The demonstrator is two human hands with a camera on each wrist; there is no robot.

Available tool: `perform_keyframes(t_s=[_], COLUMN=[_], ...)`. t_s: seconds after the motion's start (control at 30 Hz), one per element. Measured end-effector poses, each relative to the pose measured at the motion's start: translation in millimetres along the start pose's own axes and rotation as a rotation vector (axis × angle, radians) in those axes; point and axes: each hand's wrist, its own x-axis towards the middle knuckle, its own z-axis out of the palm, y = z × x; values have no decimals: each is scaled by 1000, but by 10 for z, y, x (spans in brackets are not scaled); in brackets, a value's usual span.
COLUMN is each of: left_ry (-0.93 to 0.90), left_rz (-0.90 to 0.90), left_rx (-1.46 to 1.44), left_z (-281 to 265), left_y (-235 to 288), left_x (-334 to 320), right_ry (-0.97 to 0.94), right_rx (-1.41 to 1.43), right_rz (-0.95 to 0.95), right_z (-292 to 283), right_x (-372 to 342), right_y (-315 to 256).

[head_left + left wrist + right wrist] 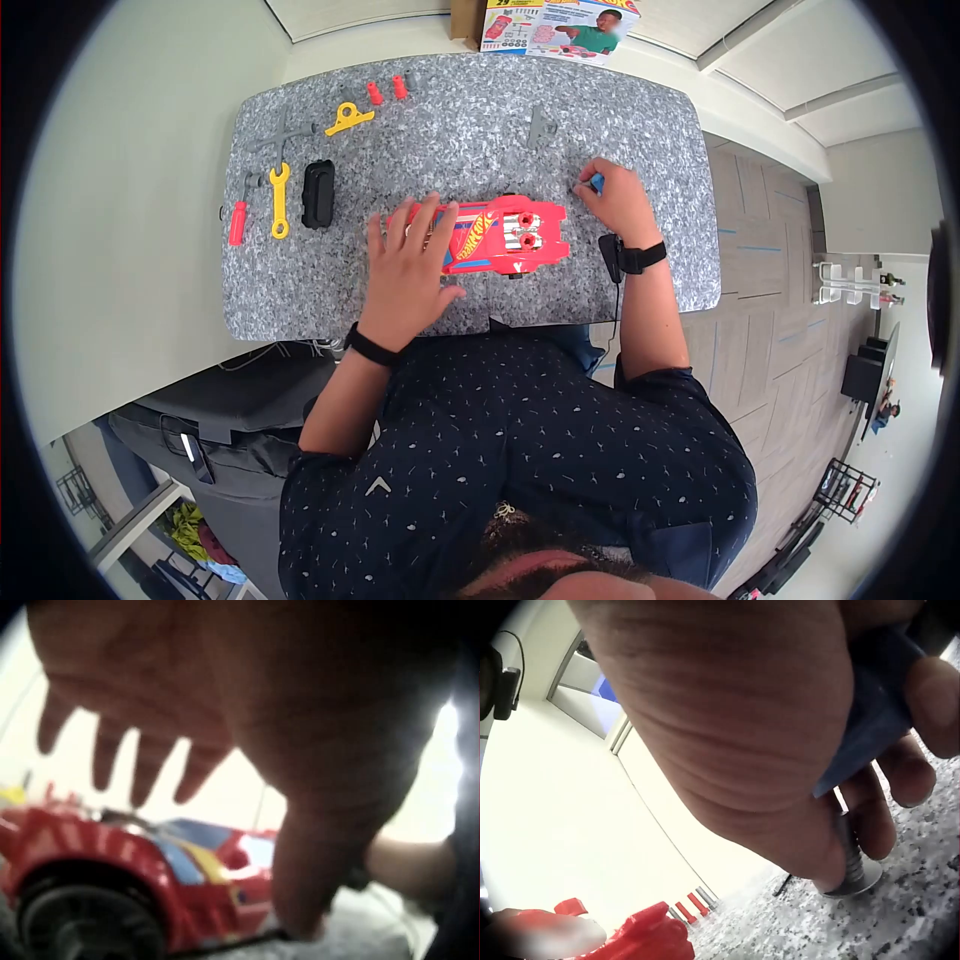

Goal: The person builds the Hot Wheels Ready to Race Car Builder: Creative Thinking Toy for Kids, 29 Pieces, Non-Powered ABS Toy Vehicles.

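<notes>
A red toy race car (490, 258) with yellow and blue stickers lies sideways in front of me. My left hand (400, 270) spreads its straight fingers over the car's left end. In the left wrist view, the palm is above the red body (97, 847), with a black wheel (90, 926) below and the thumb lowered by the side. Right of the car, my right hand (625, 200) holds a blue piece (877, 697) in its curled fingers. Its thumb and a finger also pinch a grey screw (853, 855), whose wide flat head is down at the tabletop.
On the speckled table's (420, 140) left side lie a yellow wrench (280, 200), a red-handled tool (238, 222), a black part (318, 194), a grey cross-shaped tool (283, 138) and a yellow part (349, 119). Two red pieces (400, 87), a grey part (541, 128) and a box (555, 30) are farther back.
</notes>
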Motion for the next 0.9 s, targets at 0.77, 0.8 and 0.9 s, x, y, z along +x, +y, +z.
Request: perform_keyframes(t_s=[0.77,0.8,0.9], left_ry=[291,318,381], left_rz=[-321,-356,-350], left_rx=[-1607,-1710,-1862], left_z=[368,347,397], left_y=[-575,-505,-444], left_x=[-444,-396,-277], right_ry=[-117,-92,-129], right_rx=[-274,-163,159], right_rz=[-527,-557,-542], right_z=[10,-29,-341], right_x=[1116,1070,773], right_y=[-117,-167,-547])
